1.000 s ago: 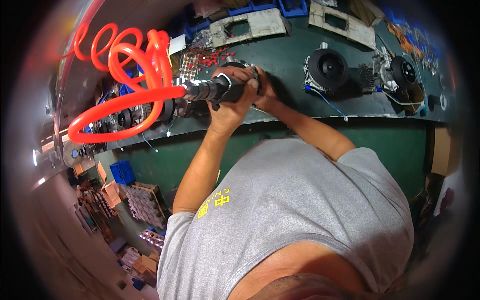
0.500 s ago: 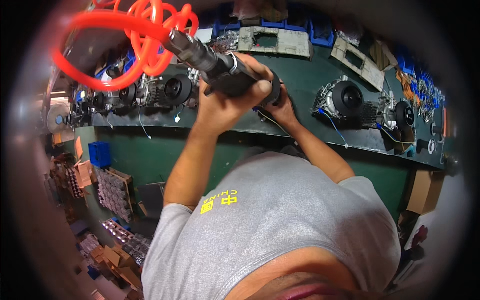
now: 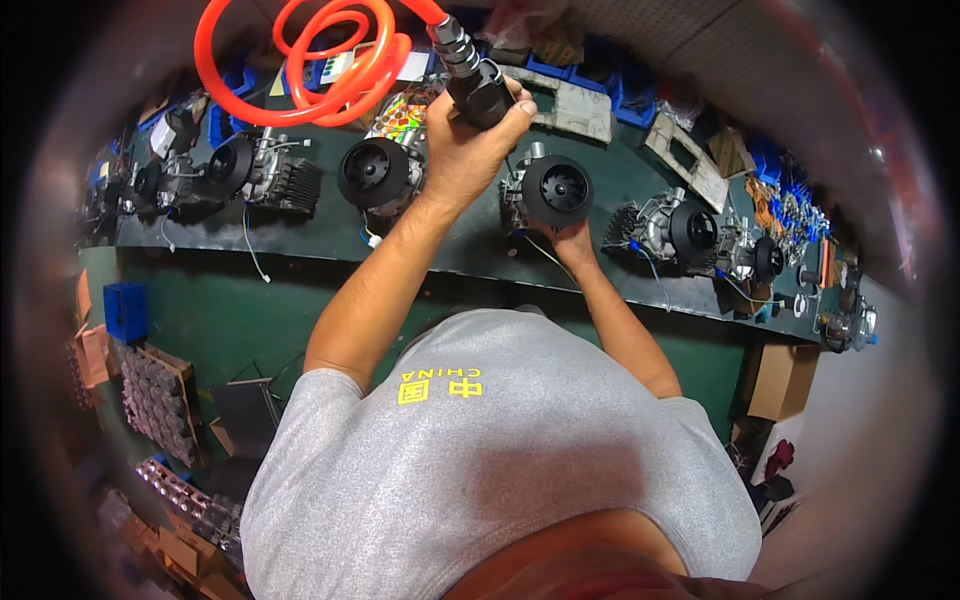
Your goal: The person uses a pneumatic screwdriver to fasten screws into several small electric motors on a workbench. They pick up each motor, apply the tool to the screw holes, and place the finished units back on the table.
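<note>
At the left I see a red coiled hose (image 3: 265,117) above the tabletop (image 3: 470,240). The person's grey shirt (image 3: 400,470) carries yellow printed characters (image 3: 465,387). The left hand (image 3: 465,150) is closed around a black tool (image 3: 482,98). Apart from it, a motor with black fan wheel (image 3: 557,188) stands on the tabletop; the right hand (image 3: 570,240) is against its lower side, fingers mostly hidden, so I cannot tell the grip.

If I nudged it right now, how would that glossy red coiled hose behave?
The glossy red coiled hose would probably flex and spring, since its loops curve freely. Its shiny surface may be slippery. A push might tug the black handheld tool in the left hand, because the hose joins it through a metal connector.
</note>
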Motion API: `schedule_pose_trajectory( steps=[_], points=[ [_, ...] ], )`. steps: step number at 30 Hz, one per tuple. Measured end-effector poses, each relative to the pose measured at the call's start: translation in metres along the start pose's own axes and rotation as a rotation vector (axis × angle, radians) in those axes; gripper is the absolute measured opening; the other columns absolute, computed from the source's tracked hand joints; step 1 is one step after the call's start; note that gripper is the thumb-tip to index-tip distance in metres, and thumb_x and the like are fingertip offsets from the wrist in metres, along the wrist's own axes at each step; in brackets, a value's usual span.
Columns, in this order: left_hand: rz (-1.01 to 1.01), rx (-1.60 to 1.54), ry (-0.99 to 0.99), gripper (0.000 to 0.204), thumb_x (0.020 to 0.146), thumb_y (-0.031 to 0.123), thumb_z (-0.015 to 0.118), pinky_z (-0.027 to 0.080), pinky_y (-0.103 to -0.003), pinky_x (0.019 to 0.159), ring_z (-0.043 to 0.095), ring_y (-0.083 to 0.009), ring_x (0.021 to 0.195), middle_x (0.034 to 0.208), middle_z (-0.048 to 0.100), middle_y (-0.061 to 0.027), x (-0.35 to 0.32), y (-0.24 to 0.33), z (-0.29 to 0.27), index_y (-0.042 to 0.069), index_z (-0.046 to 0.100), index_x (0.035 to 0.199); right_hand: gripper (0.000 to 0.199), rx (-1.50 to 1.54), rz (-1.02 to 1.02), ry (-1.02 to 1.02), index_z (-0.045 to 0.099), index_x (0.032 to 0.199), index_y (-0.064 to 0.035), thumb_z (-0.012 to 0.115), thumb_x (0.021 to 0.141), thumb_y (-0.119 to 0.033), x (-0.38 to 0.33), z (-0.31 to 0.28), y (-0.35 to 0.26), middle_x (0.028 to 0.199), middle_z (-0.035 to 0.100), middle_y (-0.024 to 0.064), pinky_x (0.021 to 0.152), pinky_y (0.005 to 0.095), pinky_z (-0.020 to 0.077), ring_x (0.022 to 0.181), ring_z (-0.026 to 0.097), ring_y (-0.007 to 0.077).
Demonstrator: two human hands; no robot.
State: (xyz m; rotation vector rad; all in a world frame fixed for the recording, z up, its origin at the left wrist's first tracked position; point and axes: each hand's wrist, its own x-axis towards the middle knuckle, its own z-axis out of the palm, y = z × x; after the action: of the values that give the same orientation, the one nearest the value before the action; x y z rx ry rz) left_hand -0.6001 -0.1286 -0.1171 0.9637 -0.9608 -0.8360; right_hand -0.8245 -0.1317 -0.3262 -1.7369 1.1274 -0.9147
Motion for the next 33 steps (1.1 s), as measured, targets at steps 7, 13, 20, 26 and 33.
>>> schedule_pose_trajectory(
  steps=[7,13,20,26,33],
  points=[
    [-0.013,-0.052,0.053,0.012,0.089,0.006,0.078,0.054,-0.028,0.08,0.066,-0.0101,0.085,0.093,0.072,-0.0015,0.003,-0.011,-0.014,0.003,0.07,0.097,0.062,-0.021,0.088,-0.077,0.063,0.13,-0.0029,0.091,0.076,-0.015,-0.001,0.001,0.013,0.129,0.069,0.0117,0.104,0.0384,0.0508,0.118,0.065,0.0261],
    [-0.017,-0.067,0.063,0.011,0.089,0.007,0.078,0.054,-0.028,0.079,0.065,-0.0084,0.085,0.092,0.071,0.0003,0.007,-0.02,-0.022,0.004,0.071,0.096,0.058,-0.056,0.123,-0.085,0.065,0.129,-0.0047,0.09,0.077,-0.015,-0.005,0.0,0.028,0.13,0.069,0.0103,0.104,0.0387,0.0506,0.118,0.065,0.0257],
    [-0.052,-0.141,-0.237,0.02,0.09,0.007,0.079,0.056,-0.027,0.082,0.067,-0.0096,0.092,0.101,0.073,-0.0016,0.02,-0.031,-0.014,0.004,0.071,0.108,0.06,0.024,0.166,-0.058,0.062,0.131,-0.0026,0.09,0.078,-0.012,-0.006,-0.001,0.029,0.129,0.068,0.0103,0.103,0.0384,0.0505,0.119,0.064,0.0236],
    [0.002,0.014,-0.682,0.028,0.083,0.014,0.082,0.054,-0.032,0.088,0.066,-0.0113,0.092,0.098,0.072,-0.0021,0.039,-0.026,0.008,0.004,0.069,0.106,0.049,0.034,0.117,-0.02,0.064,0.13,-0.0042,0.084,0.085,-0.009,-0.006,0.003,0.011,0.125,0.068,0.0059,0.102,0.0359,0.0481,0.114,0.061,0.0198],
    [-0.055,0.08,-0.587,0.026,0.084,0.016,0.082,0.052,-0.029,0.074,0.059,-0.0079,0.08,0.087,0.065,0.0005,0.033,-0.028,0.003,0.004,0.065,0.1,0.057,0.001,0.13,-0.064,0.061,0.136,-0.0027,0.085,0.084,-0.009,-0.006,0.003,0.011,0.131,0.067,0.0073,0.106,0.0368,0.0465,0.12,0.06,0.0202]
  ],
)
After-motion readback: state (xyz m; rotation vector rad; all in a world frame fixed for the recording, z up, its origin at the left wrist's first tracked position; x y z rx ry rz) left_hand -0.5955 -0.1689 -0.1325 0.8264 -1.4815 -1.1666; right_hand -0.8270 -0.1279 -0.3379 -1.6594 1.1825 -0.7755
